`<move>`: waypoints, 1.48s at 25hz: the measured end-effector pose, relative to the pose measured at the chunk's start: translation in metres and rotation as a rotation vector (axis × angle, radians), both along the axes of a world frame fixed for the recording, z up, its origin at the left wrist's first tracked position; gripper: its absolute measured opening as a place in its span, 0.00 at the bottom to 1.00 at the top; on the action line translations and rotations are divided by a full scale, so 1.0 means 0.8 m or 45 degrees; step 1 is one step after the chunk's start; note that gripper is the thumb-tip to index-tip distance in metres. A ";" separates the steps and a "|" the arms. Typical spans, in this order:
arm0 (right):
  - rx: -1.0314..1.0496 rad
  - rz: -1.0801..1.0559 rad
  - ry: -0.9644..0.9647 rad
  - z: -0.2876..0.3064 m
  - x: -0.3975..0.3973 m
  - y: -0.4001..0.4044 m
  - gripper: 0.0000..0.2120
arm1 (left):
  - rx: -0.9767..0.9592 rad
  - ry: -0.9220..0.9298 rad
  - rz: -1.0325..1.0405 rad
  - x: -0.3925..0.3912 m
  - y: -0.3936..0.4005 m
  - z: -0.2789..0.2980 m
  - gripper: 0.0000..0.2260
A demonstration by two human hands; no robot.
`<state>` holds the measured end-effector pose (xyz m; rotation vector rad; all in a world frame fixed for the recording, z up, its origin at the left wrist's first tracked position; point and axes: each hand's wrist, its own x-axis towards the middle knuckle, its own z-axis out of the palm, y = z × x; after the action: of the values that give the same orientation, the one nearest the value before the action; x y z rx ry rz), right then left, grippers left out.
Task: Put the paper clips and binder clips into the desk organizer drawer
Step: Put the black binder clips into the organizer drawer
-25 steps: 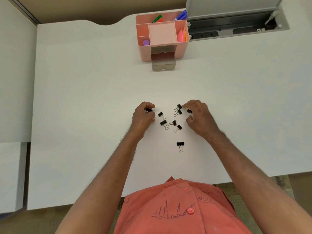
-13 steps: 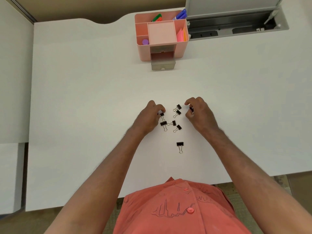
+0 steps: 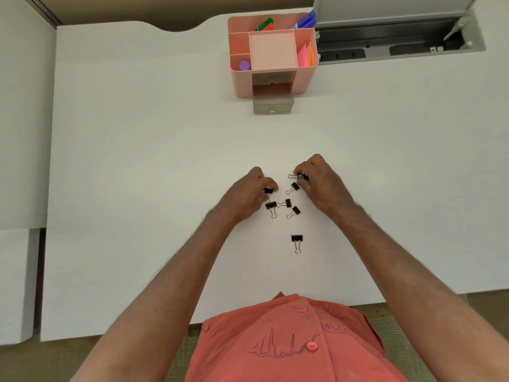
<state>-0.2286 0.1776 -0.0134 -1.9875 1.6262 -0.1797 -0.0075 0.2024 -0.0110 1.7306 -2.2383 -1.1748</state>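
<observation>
Binder clips (image 3: pixel 283 208) scattered on white desk (image 3: pixel 137 161).

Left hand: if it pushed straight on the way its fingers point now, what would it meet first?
The left hand points up and rightward; beyond the clip it pinches, probably the binder clip by the right hand.

White desk (image 3: pixel 137 161), open grey cable tray (image 3: pixel 399 42) at its far edge, coral shirt (image 3: pixel 289 348).

Matt white desk (image 3: pixel 165 161) — glossy pink plastic organizer (image 3: pixel 242 84), black metal clips (image 3: pixel 297 238).
</observation>
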 end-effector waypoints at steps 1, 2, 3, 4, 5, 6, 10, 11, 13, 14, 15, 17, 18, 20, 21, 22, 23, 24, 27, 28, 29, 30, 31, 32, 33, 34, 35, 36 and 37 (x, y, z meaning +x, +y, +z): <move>0.016 -0.013 -0.008 0.002 0.000 -0.001 0.10 | 0.002 -0.017 0.003 -0.001 -0.001 0.000 0.10; 0.025 -0.026 -0.012 0.003 0.001 -0.001 0.09 | 0.007 -0.020 0.012 -0.002 -0.002 0.000 0.08; 0.027 -0.039 -0.012 0.005 0.001 -0.002 0.09 | 0.010 -0.015 0.023 -0.002 -0.003 0.001 0.06; 0.026 -0.054 -0.012 0.006 0.001 -0.002 0.09 | 0.013 -0.009 0.037 -0.001 -0.004 0.001 0.04; 0.026 -0.072 -0.016 0.007 0.002 -0.002 0.09 | 0.015 -0.005 0.055 -0.001 -0.005 0.001 0.04; 0.038 -0.098 -0.030 0.007 0.002 -0.003 0.10 | 0.019 0.001 0.081 0.001 -0.005 0.001 0.04; 0.267 -0.409 -0.294 0.010 0.007 -0.025 0.10 | 0.068 0.155 0.278 0.004 -0.006 -0.001 0.05; 0.298 -0.486 -0.382 0.015 0.012 -0.037 0.10 | 0.078 0.214 0.365 0.004 -0.007 0.000 0.05; 0.247 -0.555 -0.532 0.029 0.025 -0.069 0.10 | 0.113 0.330 0.613 0.004 -0.009 0.003 0.07; 0.187 -0.555 -0.574 0.039 0.032 -0.088 0.09 | 0.158 0.413 0.768 0.003 -0.011 0.004 0.08; 0.112 -0.533 -0.579 0.048 0.040 -0.107 0.09 | 0.221 0.523 0.919 0.003 -0.013 0.007 0.09; -0.050 -0.427 -0.504 0.064 0.058 -0.146 0.09 | 0.326 0.737 1.133 0.003 -0.023 0.014 0.09; -0.114 -0.351 -0.442 0.068 0.067 -0.164 0.10 | 0.341 0.793 1.183 0.005 -0.031 0.017 0.09; -0.201 -0.189 -0.276 0.068 0.083 -0.192 0.13 | 0.310 0.823 1.212 0.008 -0.047 0.026 0.08; -0.223 -0.124 -0.190 0.064 0.088 -0.202 0.14 | 0.276 0.817 1.206 0.010 -0.057 0.031 0.08; -0.233 -0.075 -0.122 0.060 0.093 -0.209 0.14 | 0.234 0.801 1.194 0.011 -0.068 0.034 0.09; -0.234 -0.038 -0.074 0.054 0.097 -0.214 0.14 | 0.183 0.772 1.173 0.012 -0.080 0.038 0.09; -0.230 -0.004 -0.038 0.049 0.098 -0.217 0.14 | 0.127 0.730 1.140 0.013 -0.092 0.041 0.09; -0.222 0.059 0.011 0.034 0.097 -0.218 0.13 | -0.039 0.530 1.019 0.011 -0.137 0.045 0.09; -0.245 0.053 -0.006 0.032 0.094 -0.217 0.13 | -0.089 0.476 0.977 0.010 -0.153 0.046 0.09; -0.282 0.031 -0.040 0.031 0.090 -0.215 0.12 | -0.134 0.446 0.932 0.007 -0.169 0.046 0.09; -0.325 -0.001 -0.087 0.031 0.086 -0.213 0.12 | -0.179 0.424 0.886 0.004 -0.184 0.045 0.08; -0.370 -0.037 -0.136 0.031 0.081 -0.209 0.11 | -0.230 0.389 0.829 0.001 -0.198 0.045 0.07; -0.407 -0.076 -0.177 0.032 0.075 -0.205 0.11 | -0.287 0.338 0.763 -0.003 -0.211 0.044 0.07; -0.435 -0.111 -0.208 0.032 0.070 -0.199 0.11 | -0.352 0.278 0.689 -0.007 -0.221 0.042 0.08; -0.449 -0.144 -0.231 0.030 0.064 -0.191 0.10 | -0.417 0.213 0.607 -0.012 -0.229 0.039 0.09; -0.448 -0.170 -0.248 0.028 0.059 -0.181 0.10 | -0.472 0.139 0.524 -0.016 -0.234 0.035 0.10; -0.434 -0.194 -0.258 0.026 0.054 -0.170 0.10 | -0.510 0.059 0.449 -0.021 -0.237 0.030 0.11; -0.409 -0.219 -0.268 0.022 0.049 -0.158 0.10 | -0.531 -0.020 0.389 -0.025 -0.238 0.024 0.11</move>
<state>-0.1897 0.0511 0.0046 -1.9727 1.7114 -0.7316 -0.0276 0.0123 0.0083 1.8135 -1.9498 -0.5843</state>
